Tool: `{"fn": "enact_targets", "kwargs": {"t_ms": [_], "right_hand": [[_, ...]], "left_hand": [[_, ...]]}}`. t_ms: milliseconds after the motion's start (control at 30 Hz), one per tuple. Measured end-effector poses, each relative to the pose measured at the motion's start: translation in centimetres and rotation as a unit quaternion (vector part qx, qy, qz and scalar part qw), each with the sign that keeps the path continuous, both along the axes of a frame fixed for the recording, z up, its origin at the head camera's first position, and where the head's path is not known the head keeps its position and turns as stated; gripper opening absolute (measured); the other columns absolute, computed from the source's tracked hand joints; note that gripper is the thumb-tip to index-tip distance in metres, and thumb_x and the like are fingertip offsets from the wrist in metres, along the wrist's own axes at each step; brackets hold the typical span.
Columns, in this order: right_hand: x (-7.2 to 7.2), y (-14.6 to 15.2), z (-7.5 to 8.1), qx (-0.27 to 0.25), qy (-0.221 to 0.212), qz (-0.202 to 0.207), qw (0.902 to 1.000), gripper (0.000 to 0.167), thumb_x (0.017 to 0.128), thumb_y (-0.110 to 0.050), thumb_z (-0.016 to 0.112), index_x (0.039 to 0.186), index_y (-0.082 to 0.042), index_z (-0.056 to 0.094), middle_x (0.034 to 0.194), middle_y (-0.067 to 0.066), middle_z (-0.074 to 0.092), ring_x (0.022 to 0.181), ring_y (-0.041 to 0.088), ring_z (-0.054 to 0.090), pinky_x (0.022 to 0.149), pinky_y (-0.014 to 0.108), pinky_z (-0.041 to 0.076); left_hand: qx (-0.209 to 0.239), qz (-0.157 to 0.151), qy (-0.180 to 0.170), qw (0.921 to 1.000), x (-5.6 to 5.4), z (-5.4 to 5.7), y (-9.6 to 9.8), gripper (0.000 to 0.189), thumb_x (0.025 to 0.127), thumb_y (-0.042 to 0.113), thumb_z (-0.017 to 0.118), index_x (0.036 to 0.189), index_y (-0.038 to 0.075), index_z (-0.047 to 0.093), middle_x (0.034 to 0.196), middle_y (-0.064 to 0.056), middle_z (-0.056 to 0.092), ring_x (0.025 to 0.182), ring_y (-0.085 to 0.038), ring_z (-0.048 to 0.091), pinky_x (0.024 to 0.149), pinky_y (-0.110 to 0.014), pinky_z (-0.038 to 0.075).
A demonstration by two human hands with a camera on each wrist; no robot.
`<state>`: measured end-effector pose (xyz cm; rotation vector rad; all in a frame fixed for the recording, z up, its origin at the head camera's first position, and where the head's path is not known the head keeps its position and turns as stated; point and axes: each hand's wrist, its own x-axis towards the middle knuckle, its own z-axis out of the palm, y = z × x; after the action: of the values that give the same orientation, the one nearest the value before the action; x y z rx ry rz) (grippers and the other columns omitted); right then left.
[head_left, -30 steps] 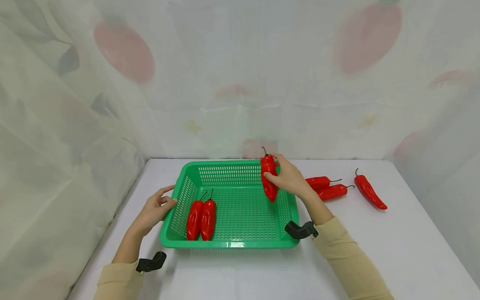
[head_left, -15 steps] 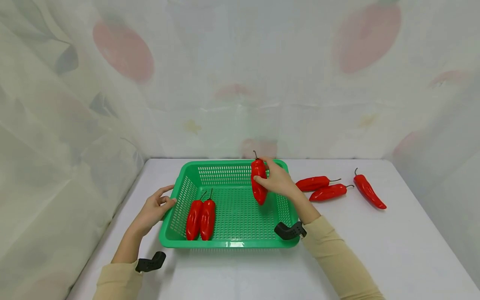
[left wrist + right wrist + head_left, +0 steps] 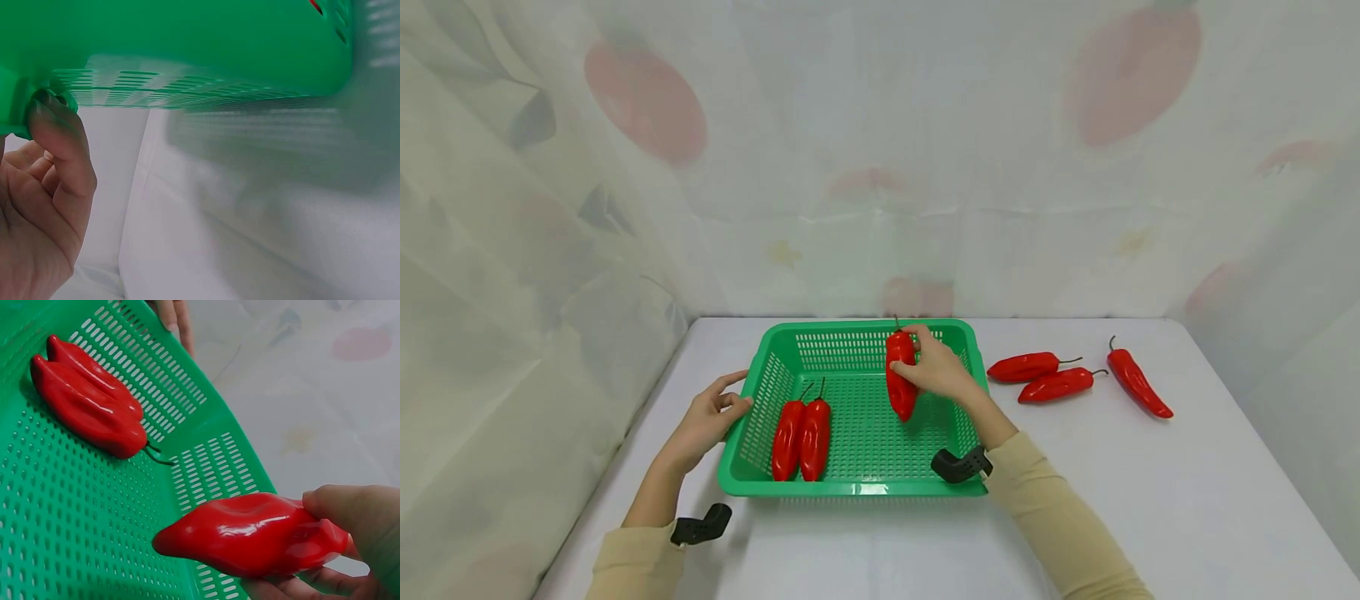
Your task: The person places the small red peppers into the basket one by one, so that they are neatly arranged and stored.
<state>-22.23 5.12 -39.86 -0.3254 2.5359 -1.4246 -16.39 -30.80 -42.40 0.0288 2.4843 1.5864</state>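
The right hand (image 3: 936, 367) pinches a red pepper (image 3: 901, 397) between thumb and fingers, closed to the pepper's thickness. The grip is on the stem half, so the tapered tip sticks out free toward the near side, while the thin stem points far. This pepper hangs over the basket (image 3: 859, 489), a little right of its middle. The left hand (image 3: 703, 421) holds the basket's left rim, fingers curled at the edge. The basket is green plastic, slotted walls and perforated floor. A pair of glossy, dented peppers (image 3: 815, 442) lies side by side inside at left; three slimmer-looking peppers (image 3: 1057, 386) lie right, on the smooth white table (image 3: 1150, 500).
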Motion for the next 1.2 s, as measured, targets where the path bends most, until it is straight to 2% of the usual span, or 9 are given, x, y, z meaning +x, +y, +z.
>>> {"fn": "enact_targets", "kwargs": {"t_ms": [433,733,867,967,1000,1100,1200], "right_hand": [[-0.1,-1.6,-0.2,-0.024,-0.034,0.019,0.9990,0.058,0.087,-0.019,0.063,0.135,-0.009,0.032,0.116,0.016,0.053,0.087,0.027,0.062,0.059,0.043,0.056],[-0.2,-2.7,-0.4,-0.006,-0.052,0.032,0.9981,0.053,0.087,-0.018,0.062,0.131,-0.009,0.035,0.114,0.018,0.056,0.081,0.024,0.063,0.061,0.043,0.056],[-0.3,-3.1,-0.7,-0.008,-0.063,0.038,0.9973,0.052,0.086,-0.017,0.063,0.129,-0.008,0.037,0.115,0.018,0.056,0.082,0.024,0.063,0.061,0.044,0.056],[-0.5,-3.5,-1.1,-0.015,-0.075,0.045,0.9960,0.051,0.086,-0.016,0.062,0.129,-0.008,0.037,0.113,0.018,0.056,0.083,0.024,0.063,0.063,0.045,0.056],[-0.5,-3.7,-1.3,-0.015,-0.075,0.050,0.9958,0.051,0.085,-0.016,0.062,0.129,-0.007,0.036,0.111,0.018,0.057,0.082,0.024,0.063,0.062,0.045,0.055],[-0.6,-4.1,-1.7,-0.028,-0.090,0.060,0.9938,0.052,0.086,-0.015,0.061,0.130,-0.007,0.035,0.111,0.019,0.057,0.083,0.025,0.063,0.064,0.047,0.055],[-0.7,-4.6,-2.1,-0.037,-0.102,0.065,0.9919,0.054,0.086,-0.014,0.061,0.132,-0.007,0.034,0.111,0.020,0.056,0.084,0.026,0.063,0.063,0.047,0.055]], "left_hand": [[0.004,-0.002,-0.001,1.0000,0.0,0.1,0.1,0.060,0.094,0.025,0.053,0.144,0.010,0.023,0.089,-0.016,0.053,0.072,-0.020,0.063,0.065,-0.037,0.056],[-0.001,0.000,0.003,1.0000,-0.1,0.0,0.2,0.060,0.094,0.026,0.054,0.143,0.009,0.024,0.089,-0.017,0.053,0.072,-0.022,0.065,0.064,-0.037,0.056],[-0.001,0.002,0.000,1.0000,0.4,1.1,0.8,0.058,0.094,0.020,0.052,0.143,0.006,0.024,0.090,-0.021,0.053,0.073,-0.024,0.065,0.064,-0.037,0.056],[0.002,0.003,-0.005,1.0000,0.5,1.3,0.9,0.058,0.095,0.017,0.051,0.143,0.006,0.023,0.091,-0.022,0.053,0.074,-0.025,0.065,0.064,-0.037,0.056],[0.001,0.003,-0.006,1.0000,0.5,1.3,0.9,0.057,0.095,0.017,0.051,0.144,0.006,0.023,0.091,-0.022,0.053,0.074,-0.026,0.065,0.064,-0.037,0.056],[0.003,0.004,-0.006,1.0000,0.2,0.4,0.4,0.059,0.094,0.023,0.053,0.144,0.010,0.023,0.091,-0.019,0.054,0.073,-0.023,0.065,0.064,-0.037,0.056],[0.002,0.004,-0.004,1.0000,0.2,0.3,0.2,0.060,0.094,0.026,0.054,0.144,0.010,0.024,0.089,-0.017,0.054,0.073,-0.023,0.065,0.065,-0.037,0.056]]}}
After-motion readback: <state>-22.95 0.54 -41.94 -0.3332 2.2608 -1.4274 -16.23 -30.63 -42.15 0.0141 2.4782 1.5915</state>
